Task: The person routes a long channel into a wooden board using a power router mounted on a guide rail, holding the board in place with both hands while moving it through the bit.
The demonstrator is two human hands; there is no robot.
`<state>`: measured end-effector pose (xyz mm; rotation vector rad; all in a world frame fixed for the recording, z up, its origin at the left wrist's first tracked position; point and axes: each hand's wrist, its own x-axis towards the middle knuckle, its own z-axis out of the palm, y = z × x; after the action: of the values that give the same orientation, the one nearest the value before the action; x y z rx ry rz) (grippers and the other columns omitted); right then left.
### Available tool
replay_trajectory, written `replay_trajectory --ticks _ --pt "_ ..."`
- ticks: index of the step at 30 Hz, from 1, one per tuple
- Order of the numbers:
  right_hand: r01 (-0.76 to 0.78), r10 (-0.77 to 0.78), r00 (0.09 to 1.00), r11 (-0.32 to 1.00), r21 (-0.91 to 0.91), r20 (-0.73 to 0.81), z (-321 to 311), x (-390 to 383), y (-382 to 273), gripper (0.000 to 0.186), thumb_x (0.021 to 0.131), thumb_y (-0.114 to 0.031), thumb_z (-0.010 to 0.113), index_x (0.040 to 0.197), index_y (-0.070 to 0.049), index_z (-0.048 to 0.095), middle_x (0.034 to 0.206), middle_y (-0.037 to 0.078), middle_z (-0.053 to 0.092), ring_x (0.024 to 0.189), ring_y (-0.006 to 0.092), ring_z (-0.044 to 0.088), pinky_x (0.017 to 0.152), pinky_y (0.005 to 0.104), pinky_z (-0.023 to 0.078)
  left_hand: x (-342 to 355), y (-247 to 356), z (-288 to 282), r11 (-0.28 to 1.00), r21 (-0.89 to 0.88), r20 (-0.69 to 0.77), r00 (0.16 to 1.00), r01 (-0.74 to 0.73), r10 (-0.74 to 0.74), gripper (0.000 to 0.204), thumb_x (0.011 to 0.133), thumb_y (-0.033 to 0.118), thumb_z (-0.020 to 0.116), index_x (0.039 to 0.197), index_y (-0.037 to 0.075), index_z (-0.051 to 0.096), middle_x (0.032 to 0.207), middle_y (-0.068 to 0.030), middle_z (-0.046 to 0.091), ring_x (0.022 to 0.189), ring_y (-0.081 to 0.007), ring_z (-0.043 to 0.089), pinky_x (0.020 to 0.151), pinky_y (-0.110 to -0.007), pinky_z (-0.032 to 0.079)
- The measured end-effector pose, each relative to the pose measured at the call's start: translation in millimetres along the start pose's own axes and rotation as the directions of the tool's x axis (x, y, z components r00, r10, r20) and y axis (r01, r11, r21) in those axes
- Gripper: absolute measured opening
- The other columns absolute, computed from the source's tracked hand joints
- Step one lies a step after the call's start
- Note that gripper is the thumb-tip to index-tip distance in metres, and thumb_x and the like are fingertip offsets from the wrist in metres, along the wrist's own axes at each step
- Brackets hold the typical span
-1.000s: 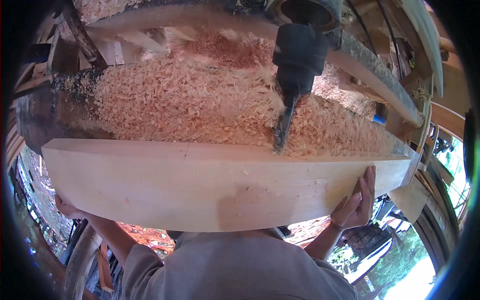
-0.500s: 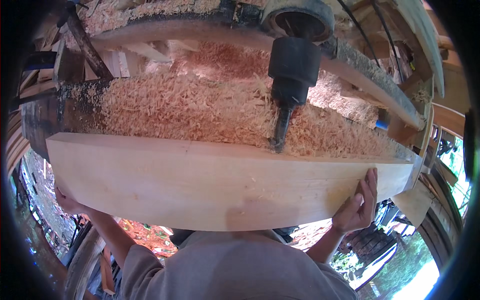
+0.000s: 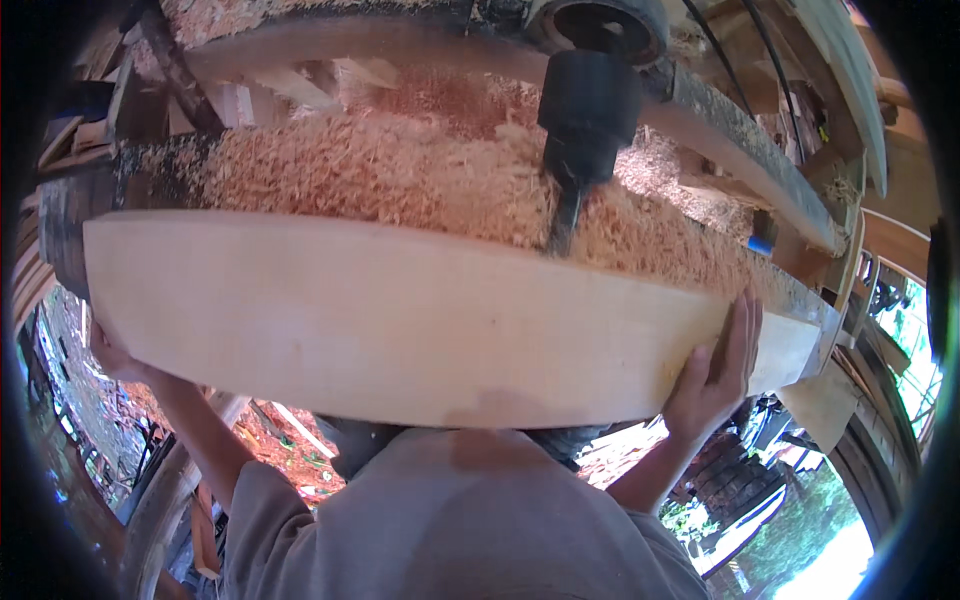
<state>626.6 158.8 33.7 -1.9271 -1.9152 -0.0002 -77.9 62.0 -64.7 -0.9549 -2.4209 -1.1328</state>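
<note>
A long pale wooden plank (image 3: 400, 320) with a smooth broad face lies between me and a dark drill chuck (image 3: 590, 105). Its far edge meets the shaving-covered bed, close to the slim bit (image 3: 564, 222) under the chuck. My left hand (image 3: 118, 355) grips the plank's left end from the near side, its fingers partly hidden behind the wood. Toward the right end, my right hand (image 3: 715, 375) presses on the plank, fingers together along its face and thumb apart. Whether the bit touches the wood I cannot tell.
Thick wood shavings (image 3: 370, 170) cover the machine bed. Beyond it runs a curved wooden beam (image 3: 380, 50). A dark rod (image 3: 180, 70) slants at the far left, black cables (image 3: 775, 70) hang at the far right, and a weathered log (image 3: 150, 530) stands at lower left.
The plank has shifted away from me, with its left side moving farther and its broad face showing more. Both hands have travelled with it. The right hand's fingers now reach higher on the wood.
</note>
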Motion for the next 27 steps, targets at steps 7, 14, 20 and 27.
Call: replay_trajectory --ticks 7,14,20,27 --pt "0.043 -0.032 0.991 0.996 -0.080 0.129 -8 -13 0 0.066 0.095 -0.046 0.052 0.139 0.003 0.054 0.143 0.022 0.054 0.141 0.0454 0.041 0.116 0.0559 0.030 -53 88 -21 0.934 0.358 0.007 1.000 -0.002 -0.001 0.044 0.091 0.042 0.066 0.108 0.002 0.071 0.101 -0.0153 0.075 0.085 -0.0297 0.072 0.074 -0.042 0.058" --pt "0.019 -0.012 0.987 0.999 -0.040 0.158 -21 -28 10 0.063 0.099 -0.042 0.048 0.142 0.004 0.053 0.145 0.025 0.054 0.143 0.0449 0.041 0.118 0.0547 0.028 -68 67 -81 0.867 0.360 -0.023 0.932 0.345 -0.362 0.036 0.094 0.030 0.066 0.116 0.003 0.070 0.109 -0.0122 0.074 0.083 -0.0251 0.073 0.074 -0.035 0.059" --pt "0.115 -0.144 0.980 0.973 0.202 0.134 -6 -66 -71 0.048 0.096 -0.029 0.049 0.123 0.006 0.066 0.138 0.030 0.058 0.137 0.0519 0.046 0.117 0.0588 0.028 -77 41 -88 0.915 -0.231 -0.189 0.907 0.331 -0.376 0.035 0.088 0.013 0.075 0.117 -0.004 0.066 0.112 -0.0216 0.070 0.090 -0.0303 0.072 0.073 -0.040 0.062" --pt "0.071 -0.085 0.992 0.988 0.138 0.093 4 -64 -70 0.047 0.091 -0.024 0.052 0.124 0.007 0.066 0.136 0.030 0.060 0.136 0.0517 0.048 0.117 0.0581 0.028 -60 0 -103 0.896 -0.310 -0.089 0.929 0.317 -0.359 0.040 0.085 0.008 0.077 0.121 -0.004 0.065 0.113 -0.0219 0.069 0.091 -0.0313 0.071 0.074 -0.041 0.062"
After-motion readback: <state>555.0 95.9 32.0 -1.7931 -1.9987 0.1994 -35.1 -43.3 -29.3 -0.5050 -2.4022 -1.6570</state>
